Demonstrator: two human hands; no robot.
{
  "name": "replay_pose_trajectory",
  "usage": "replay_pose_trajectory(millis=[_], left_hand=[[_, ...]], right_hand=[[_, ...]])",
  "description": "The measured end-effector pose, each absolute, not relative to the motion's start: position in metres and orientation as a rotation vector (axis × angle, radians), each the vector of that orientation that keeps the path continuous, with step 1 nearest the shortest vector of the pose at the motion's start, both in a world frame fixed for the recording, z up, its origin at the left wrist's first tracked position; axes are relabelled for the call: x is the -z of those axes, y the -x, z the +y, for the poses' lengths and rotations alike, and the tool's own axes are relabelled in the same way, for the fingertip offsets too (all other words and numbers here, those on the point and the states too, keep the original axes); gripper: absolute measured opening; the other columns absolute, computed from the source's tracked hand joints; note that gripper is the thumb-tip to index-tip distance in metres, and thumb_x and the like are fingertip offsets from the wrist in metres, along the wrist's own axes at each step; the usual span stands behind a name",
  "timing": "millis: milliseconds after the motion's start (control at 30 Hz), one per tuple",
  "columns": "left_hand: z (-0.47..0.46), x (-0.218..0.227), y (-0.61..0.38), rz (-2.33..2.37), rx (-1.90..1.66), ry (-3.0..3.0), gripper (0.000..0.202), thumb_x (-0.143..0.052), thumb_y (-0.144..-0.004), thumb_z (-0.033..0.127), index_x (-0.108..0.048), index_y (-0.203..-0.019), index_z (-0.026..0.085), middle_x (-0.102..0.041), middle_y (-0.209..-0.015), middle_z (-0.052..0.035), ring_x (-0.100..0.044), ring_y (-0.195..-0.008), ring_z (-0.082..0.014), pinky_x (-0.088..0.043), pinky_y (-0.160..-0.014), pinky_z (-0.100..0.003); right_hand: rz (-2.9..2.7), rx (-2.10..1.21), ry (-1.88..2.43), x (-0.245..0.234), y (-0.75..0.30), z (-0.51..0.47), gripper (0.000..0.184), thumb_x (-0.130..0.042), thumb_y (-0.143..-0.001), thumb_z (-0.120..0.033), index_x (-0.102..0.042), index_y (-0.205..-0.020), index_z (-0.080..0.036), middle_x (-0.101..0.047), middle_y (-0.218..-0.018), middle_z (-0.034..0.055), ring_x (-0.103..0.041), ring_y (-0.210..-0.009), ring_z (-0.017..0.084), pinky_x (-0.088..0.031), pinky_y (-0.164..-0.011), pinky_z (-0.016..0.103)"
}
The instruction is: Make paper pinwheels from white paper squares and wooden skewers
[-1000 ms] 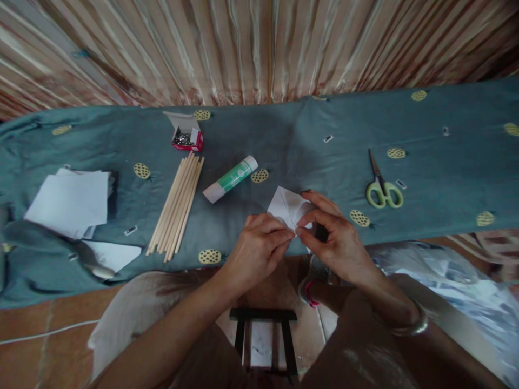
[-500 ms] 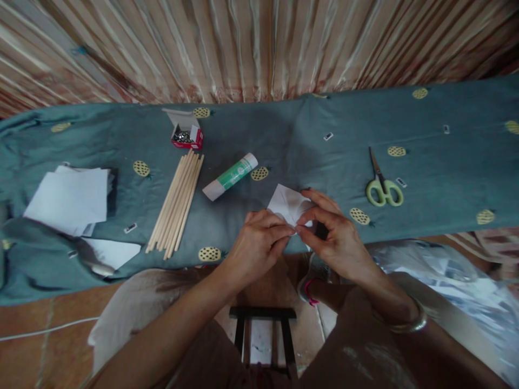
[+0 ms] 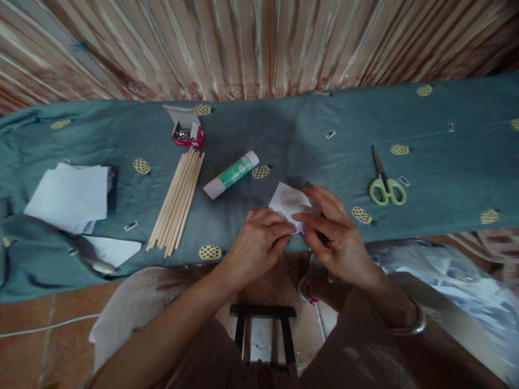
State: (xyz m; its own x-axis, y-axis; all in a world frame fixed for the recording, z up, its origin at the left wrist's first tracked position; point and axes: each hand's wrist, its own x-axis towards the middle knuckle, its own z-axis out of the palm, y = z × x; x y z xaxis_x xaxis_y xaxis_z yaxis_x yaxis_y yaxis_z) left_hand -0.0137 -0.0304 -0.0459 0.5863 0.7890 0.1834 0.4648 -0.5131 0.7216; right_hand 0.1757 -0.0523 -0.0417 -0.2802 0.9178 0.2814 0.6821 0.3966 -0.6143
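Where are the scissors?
In the head view, the scissors are at right on the patterned cloth, above and right of the right hand.

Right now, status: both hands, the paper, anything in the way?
Left hand pinching white paper at near edge. Right hand at paper's right side, grip unclear. Glue stick and scissors on cloth, both apart from hands.

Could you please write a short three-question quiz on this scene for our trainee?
1. Multiple choice: Which lies between the wooden sticks and the scissors?
A) white cord
B) green-and-white tube
C) curtain

2. True or false: The red box has its lid open.

3. Fill in: The left hand pinches a small piece of white ____.

Key: 1. B, the tube. 2. True. 3. Paper.
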Motion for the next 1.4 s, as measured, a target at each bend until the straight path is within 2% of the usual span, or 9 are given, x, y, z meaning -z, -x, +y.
replay_pose_trajectory(millis=[233,367,800,1000,1233,1400], left_hand=[[-0.031,0.046,0.014,0.982,-0.704,-2.197,0.016,-0.055,-0.089,0.017,-0.068,-0.098,0.019,-0.072,-0.094,-0.0024,-0.061,-0.093,-0.0178,-0.041,-0.083,-0.036],[-0.032,0.046,0.014,0.984,-0.718,-2.208,0.016,-0.056,-0.089,0.017,-0.068,-0.098,0.019,-0.071,-0.093,-0.0026,-0.061,-0.092,-0.0176,-0.041,-0.083,-0.036],[-0.033,0.051,0.012,1.014,-0.745,-2.285,0.015,-0.057,-0.088,0.016,-0.067,-0.098,0.018,-0.068,-0.095,-0.0046,-0.062,-0.094,-0.0178,-0.043,-0.084,-0.036],[-0.032,0.05,0.013,1.012,-0.7,-2.329,0.016,-0.057,-0.087,0.017,-0.068,-0.099,0.018,-0.067,-0.096,-0.0056,-0.061,-0.095,-0.0194,-0.044,-0.084,-0.038],[-0.03,0.048,0.015,1.003,-0.672,-2.451,0.018,-0.053,-0.089,0.017,-0.068,-0.1,0.018,-0.067,-0.097,-0.006,-0.059,-0.093,-0.0197,-0.041,-0.082,-0.038],[-0.02,0.043,0.025,1.083,-0.647,-2.519,0.02,-0.053,-0.088,0.014,-0.068,-0.101,0.018,-0.066,-0.101,-0.006,-0.055,-0.096,-0.0216,-0.038,-0.083,-0.039]], right_hand=[[-2.17,-0.392,1.324,0.05,-0.178,-0.057,0.03,-0.054,-0.084,-0.012,-0.064,-0.111,-0.022,-0.042,-0.148,0.0069,-0.028,-0.142,0.03,-0.035,-0.11,0.055],[-2.145,-0.402,1.353,0.052,-0.176,-0.059,0.033,-0.05,-0.086,-0.012,-0.062,-0.113,-0.026,-0.04,-0.15,0.0033,-0.026,-0.143,0.029,-0.033,-0.111,0.057],[-2.046,-0.506,1.425,0.049,-0.172,-0.056,0.029,-0.047,-0.086,-0.015,-0.068,-0.105,-0.024,-0.047,-0.145,0.0044,-0.027,-0.143,0.03,-0.032,-0.11,0.058],[-1.856,-0.644,1.446,0.04,-0.182,-0.049,0.033,-0.043,-0.089,-0.016,-0.068,-0.105,-0.029,-0.052,-0.14,0.0018,-0.04,-0.136,0.024,-0.032,-0.113,0.054],[-1.904,-0.566,1.534,0.038,-0.189,-0.042,0.036,-0.046,-0.091,-0.025,-0.058,-0.125,-0.024,-0.057,-0.135,0.0082,-0.05,-0.128,0.026,-0.04,-0.109,0.05],[-1.882,-0.559,1.536,0.034,-0.189,-0.042,0.033,-0.047,-0.092,-0.026,-0.062,-0.12,-0.021,-0.066,-0.121,0.0092,-0.062,-0.114,0.024,-0.05,-0.1,0.043]])
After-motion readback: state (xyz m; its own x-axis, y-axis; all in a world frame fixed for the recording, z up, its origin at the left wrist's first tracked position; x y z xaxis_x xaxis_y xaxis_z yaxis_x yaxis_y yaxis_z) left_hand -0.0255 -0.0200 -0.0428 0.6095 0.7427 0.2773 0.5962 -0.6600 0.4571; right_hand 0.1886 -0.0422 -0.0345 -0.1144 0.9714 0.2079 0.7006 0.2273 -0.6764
